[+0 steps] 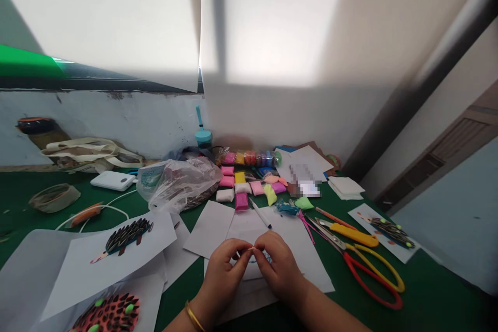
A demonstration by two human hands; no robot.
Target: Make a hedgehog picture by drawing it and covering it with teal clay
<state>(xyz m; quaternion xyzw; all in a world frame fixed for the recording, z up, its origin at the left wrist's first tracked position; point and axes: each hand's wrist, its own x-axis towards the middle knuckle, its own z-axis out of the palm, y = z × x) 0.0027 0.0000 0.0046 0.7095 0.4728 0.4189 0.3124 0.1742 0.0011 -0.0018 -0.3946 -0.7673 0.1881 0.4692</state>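
A small pale piece (252,249) is pinched between the fingertips of the left hand (229,264) and the right hand (277,263), held above white paper (307,270). Coloured clay packets (241,201) are spread beyond, with scissors (346,246) laid to the right

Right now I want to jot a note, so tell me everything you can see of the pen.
The pen is slim and straight, with a pale, smooth, plastic-looking barrel and a dark near end; whether that is a cap is too small to tell. It lies slantwise on white paper, its far end close to the magenta packet. It is beyond the left hand and right hand, touched by neither.
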